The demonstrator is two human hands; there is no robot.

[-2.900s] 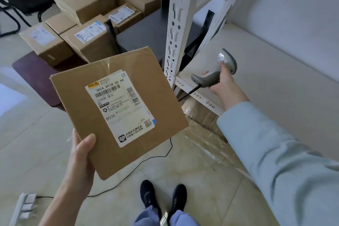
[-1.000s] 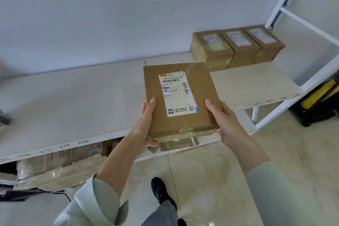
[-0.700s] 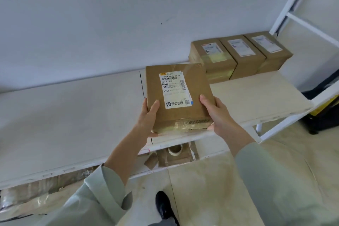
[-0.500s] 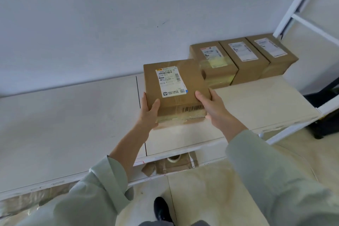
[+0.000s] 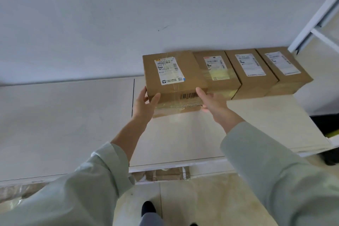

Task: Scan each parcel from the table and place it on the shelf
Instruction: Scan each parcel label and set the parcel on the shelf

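A brown cardboard parcel [image 5: 172,71] with a white label on top sits at the back of the white shelf board [image 5: 73,124], close to the wall. I hold it from both sides. My left hand [image 5: 145,104] grips its front left corner, thumb on the front face. My right hand [image 5: 212,101] grips its front right corner, thumb near the top edge. Its right side is against the first parcel of a row [image 5: 218,71]. Whether its base rests fully on the board I cannot tell.
Two more labelled parcels [image 5: 251,71] [image 5: 284,68] continue the row to the right, up to the white shelf upright [image 5: 315,16]. The grey wall lies just behind. A taped parcel [image 5: 165,174] shows on the lower level. Something black [image 5: 326,121] stands beyond the shelf's right end.
Both hands have carried the parcel forward over the shelf to the back, up against the row of parcels. The scanner, in my right hand 2.9 s ago, is no longer in view.
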